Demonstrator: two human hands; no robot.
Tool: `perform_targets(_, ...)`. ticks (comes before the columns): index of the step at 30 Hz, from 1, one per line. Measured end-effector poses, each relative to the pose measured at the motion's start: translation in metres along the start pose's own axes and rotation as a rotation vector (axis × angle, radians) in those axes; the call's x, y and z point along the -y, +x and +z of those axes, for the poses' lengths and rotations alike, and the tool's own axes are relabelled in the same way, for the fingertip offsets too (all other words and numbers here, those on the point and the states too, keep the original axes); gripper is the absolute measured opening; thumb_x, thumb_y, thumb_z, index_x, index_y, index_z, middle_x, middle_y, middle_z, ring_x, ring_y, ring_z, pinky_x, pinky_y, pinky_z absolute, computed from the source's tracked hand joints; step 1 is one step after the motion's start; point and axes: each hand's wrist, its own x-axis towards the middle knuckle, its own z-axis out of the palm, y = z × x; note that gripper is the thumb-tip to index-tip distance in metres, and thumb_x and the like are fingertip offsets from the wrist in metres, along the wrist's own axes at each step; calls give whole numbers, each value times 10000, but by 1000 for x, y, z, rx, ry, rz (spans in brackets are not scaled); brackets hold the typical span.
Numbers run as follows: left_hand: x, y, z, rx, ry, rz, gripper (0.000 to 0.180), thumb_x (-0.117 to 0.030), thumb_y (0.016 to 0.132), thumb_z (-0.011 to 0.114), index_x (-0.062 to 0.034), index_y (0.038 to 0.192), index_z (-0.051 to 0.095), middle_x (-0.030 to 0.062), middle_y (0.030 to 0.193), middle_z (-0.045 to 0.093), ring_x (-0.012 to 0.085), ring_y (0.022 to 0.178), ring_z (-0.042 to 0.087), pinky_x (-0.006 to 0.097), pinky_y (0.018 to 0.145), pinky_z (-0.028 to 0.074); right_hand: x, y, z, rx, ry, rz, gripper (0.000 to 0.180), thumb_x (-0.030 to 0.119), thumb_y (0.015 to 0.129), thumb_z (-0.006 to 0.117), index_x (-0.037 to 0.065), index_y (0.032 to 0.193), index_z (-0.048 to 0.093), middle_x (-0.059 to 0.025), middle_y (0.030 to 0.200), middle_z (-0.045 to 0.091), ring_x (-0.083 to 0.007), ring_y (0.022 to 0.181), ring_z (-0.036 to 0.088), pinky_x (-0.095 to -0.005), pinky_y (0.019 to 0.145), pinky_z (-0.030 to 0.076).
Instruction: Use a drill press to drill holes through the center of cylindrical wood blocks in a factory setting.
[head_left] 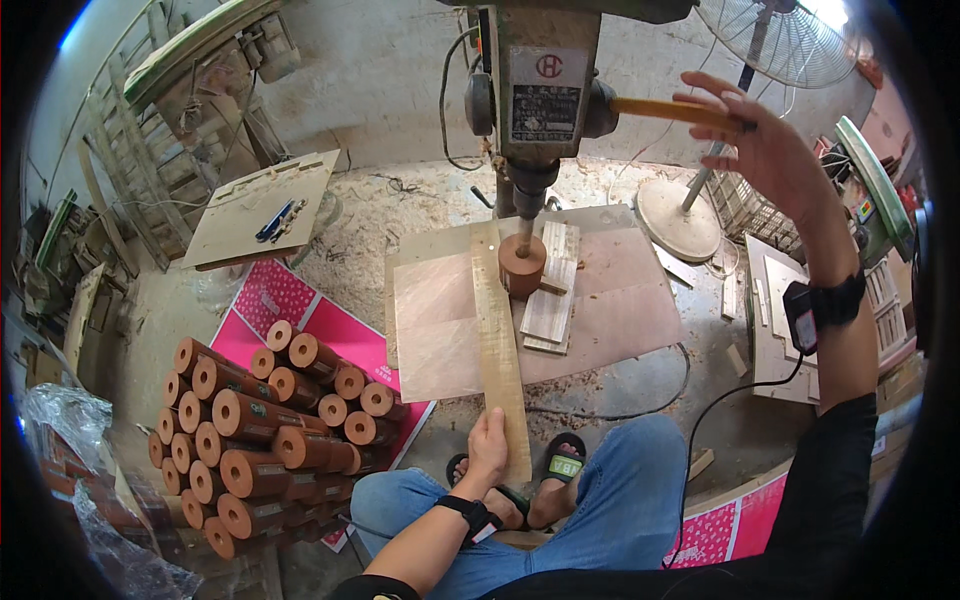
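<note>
Under the drill press (548, 100), brown cylinder (521, 279) sits beside wooden strip (497, 345) | left hand (488, 447) closed round strip, right hand (757, 148) loosely open at feed lever (660, 108) | slack left grip could let cylinder spin tbh

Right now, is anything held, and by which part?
Left hand holds the wooden strip by its near end. Right hand: at the lever, outer end; grip unclear.

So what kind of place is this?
Probably a small woodworking workshop: there's a drill press, what look like wood shavings strewn on the floor, and stacked brown cylinders with holes in their ends.
</note>
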Motion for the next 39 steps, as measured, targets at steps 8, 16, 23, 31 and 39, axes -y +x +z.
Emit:
perform_targets(8,8,3,2,10,-18,40,467,-391,1001,435,22,1120,618,176,991,671,238,923,620,360,847,468,-22,-23,10,84,58,163,693,325,901,652,115,1490,352,-97,1208,500,-181,1039,540,-373,889,484)
perform_targets(16,-1,0,0,38,-5,22,449,-379,1006,428,24,1091,607,199,950,660,273,886,623,378,822,471,-76,-9,18,242,-100,295,776,244,871,717,-18,1474,305,-142,1229,539,-181,1063,533,-305,865,476)
perform_targets(23,-13,-5,0,26,85,41,451,-373,1010,420,33,1100,595,210,943,656,285,881,629,388,812,476,-143,36,20,148,-454,357,522,257,859,745,0,1270,553,-86,912,659,-150,859,630,-286,771,497)
perform_targets(31,-8,-7,-1,10,170,34,447,-372,1003,438,37,1105,585,263,965,651,354,913,646,411,819,484,-199,150,9,-214,-230,244,325,93,862,717,30,1168,628,-45,778,682,-97,637,624,-238,573,512)
perform_targets(39,-14,-7,-2,46,210,49,475,-388,1010,401,27,1165,573,227,1007,653,314,958,635,380,855,474,-157,231,-40,-389,190,34,527,72,850,428,104,1374,477,-54,960,652,-147,762,605,-357,759,504)
